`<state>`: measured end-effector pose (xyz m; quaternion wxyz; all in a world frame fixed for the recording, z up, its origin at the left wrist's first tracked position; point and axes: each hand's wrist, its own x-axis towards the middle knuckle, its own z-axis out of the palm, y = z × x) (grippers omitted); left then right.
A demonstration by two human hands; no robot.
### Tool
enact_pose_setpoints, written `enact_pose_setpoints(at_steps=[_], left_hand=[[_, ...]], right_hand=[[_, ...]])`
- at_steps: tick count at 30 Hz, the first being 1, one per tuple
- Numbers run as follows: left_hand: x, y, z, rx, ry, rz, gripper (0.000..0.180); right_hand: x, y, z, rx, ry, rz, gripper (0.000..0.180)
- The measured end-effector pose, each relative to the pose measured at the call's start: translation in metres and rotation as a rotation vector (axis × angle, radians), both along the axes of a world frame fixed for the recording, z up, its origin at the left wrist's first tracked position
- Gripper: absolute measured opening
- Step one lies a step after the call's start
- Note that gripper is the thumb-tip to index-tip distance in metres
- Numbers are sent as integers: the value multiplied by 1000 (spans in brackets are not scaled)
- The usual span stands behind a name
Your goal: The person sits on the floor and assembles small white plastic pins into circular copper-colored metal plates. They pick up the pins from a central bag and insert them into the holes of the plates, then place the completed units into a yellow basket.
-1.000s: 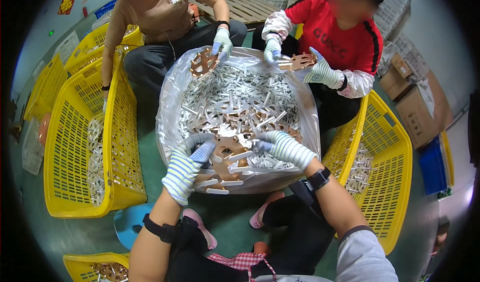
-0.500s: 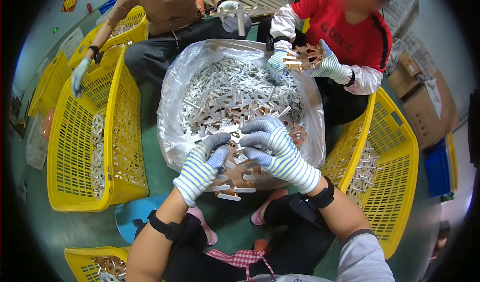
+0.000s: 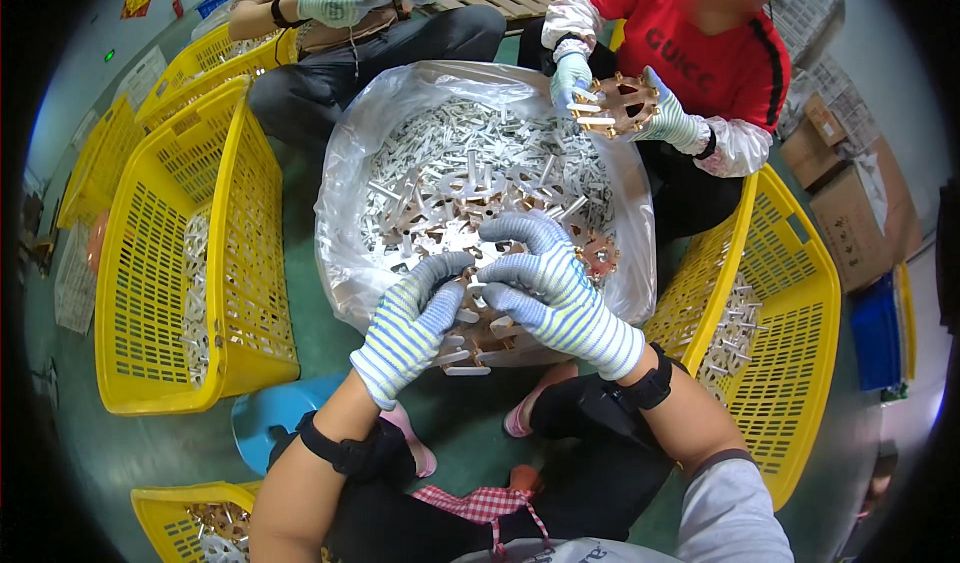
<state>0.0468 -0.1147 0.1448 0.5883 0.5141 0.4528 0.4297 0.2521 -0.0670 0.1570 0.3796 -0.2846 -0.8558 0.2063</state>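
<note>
Fingers of the left hand (image 3: 405,328) pinch what looks like the upper edge of a copper-coloured plate (image 3: 488,339), and those of the right hand (image 3: 565,308) have closed in beside them, seemingly holding a small pale piece (image 3: 474,279). A second ago the right hand was farther right and more of the plate showed; now the fingertips nearly touch, so the work seems to have narrowed to one spot on that edge. Whether the piece belongs to the plate I cannot tell. The plate is at the centre of the frame, over the near edge of the plastic bag (image 3: 345,223), with white bars sticking out below the hands. At the upper left, a co-worker's hands (image 3: 340,1) have come together on a part; at the upper right, another worker's disc (image 3: 630,103) remains held in both hands.
</note>
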Motion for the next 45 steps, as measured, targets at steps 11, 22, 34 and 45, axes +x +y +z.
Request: enact_pose_setpoints(at_steps=[11, 22, 34, 45], left_hand=[[5, -4, 8, 187, 140, 73, 40], [1, -1, 8, 48, 79, 213, 31], [-4, 2, 15, -185, -91, 120, 41], [-14, 10, 1, -173, -222, 173, 38]], right_hand=[[4, 6, -4, 18, -110, 79, 21], [-6, -9, 3, 61, 86, -122, 24], [4, -12, 1, -109, -108, -2, 34], [20, 12, 3, 93, 34, -218, 53]])
